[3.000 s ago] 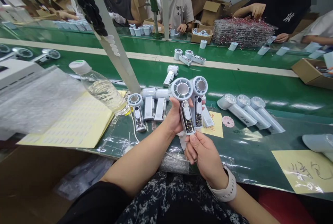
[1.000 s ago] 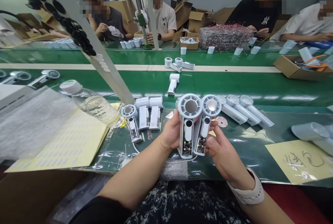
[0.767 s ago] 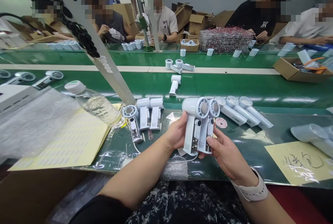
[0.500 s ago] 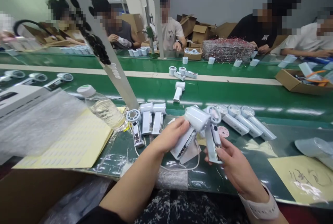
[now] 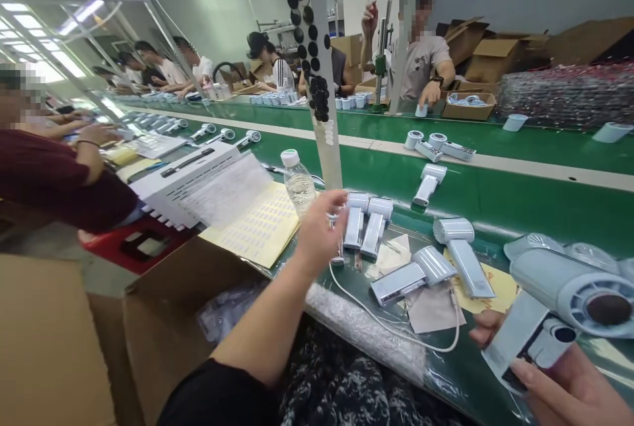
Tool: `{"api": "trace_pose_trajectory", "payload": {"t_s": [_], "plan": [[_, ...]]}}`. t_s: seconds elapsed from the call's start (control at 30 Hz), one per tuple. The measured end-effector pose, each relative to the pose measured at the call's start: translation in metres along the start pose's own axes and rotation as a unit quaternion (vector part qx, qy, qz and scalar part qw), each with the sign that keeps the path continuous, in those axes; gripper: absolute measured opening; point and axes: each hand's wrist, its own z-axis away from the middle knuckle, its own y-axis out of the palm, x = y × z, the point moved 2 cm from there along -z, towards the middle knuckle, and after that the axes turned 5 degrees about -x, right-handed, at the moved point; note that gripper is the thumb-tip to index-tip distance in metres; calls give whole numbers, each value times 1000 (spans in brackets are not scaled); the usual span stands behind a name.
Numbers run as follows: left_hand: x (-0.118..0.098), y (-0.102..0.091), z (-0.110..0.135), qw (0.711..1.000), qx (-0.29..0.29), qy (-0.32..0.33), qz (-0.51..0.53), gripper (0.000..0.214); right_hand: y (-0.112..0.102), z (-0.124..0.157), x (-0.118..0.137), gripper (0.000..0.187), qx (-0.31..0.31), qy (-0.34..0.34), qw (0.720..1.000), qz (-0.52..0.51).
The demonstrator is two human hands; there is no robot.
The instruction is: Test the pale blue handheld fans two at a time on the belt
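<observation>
The left hand (image 5: 319, 231) hides most of one fan (image 5: 338, 259) — the right hand (image 5: 574, 383) is cut off below.

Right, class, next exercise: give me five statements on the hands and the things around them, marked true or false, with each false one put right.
1. The right hand holds a fan. True.
2. The left hand is gripping the bottle. False: its thumb and fingers are apart, and the bottle stands beyond it.
3. The bottle has its cap on. True.
4. The cable on the table is black. False: it is white.
5. Black discs are on the post. True.
</observation>
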Motion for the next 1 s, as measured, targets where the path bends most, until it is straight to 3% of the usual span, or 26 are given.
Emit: {"api": "trace_pose_trajectory", "payload": {"t_s": [0.07, 0.13, 0.23, 0.37, 0.6, 0.8, 0.9, 0.97, 1.0], "plan": [[40, -30, -12, 980, -60, -126, -142, 24, 3, 2, 3, 47, 21, -26, 999, 10], [75, -47, -16, 965, -58, -169, -194, 23, 7, 3, 6, 42, 49, -48, 998, 1], [112, -50, -4, 950, 12, -199, -240, 10, 14, 2, 7, 39, 109, -53, 993, -9], [129, -41, 15, 932, 75, -216, -283, 20, 24, 4, 7, 39, 174, -46, 984, -4], [123, -35, 8, 913, 124, -222, -320, 27, 42, 12, 12, 40, 167, -42, 984, -43], [103, -45, -20, 905, 125, -208, -350, 21, 39, 16, 18, 39, 175, -52, 982, -52], [78, -53, -36, 922, 32, -223, -315, 15, 35, 18, 19, 42, 173, -47, 983, -39], [49, -52, -37, 955, -95, -232, -159, 15, 35, 20, 19, 44, 169, -41, 984, -31], [30, -47, -34, 966, -125, -221, -52, 16, 36, 20, 19, 45, 167, -38, 985, -30]]}}
